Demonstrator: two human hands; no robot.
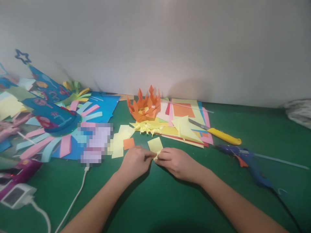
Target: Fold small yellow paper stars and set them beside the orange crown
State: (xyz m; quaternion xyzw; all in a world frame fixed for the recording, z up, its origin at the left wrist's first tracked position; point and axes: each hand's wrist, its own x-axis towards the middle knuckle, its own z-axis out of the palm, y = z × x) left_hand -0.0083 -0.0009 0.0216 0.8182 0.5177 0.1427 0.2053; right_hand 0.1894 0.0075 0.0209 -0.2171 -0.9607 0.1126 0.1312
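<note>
A small pale yellow paper square (155,144) lies on the green table between my hands. My left hand (138,162) pinches its near edge with thumb and index finger. My right hand (177,162) has its fingers closed on the same near edge, and the fingertips of both hands almost meet. My fingers hide the near end of the paper. Left of my hands are a small orange paper square (128,143) and several pale yellow paper pieces (118,145). Just beyond stand an orange folded-paper crown (144,106) and a crumpled yellow paper piece (148,127).
A yellow-handled knife (224,136) with its blade out and a blue glue gun (250,160) with a stick lie right. Coloured paper sheets (183,110) are stacked behind. Blue paper cone hats (52,111), a blurred-out object (97,142) and a white cable (81,187) are left.
</note>
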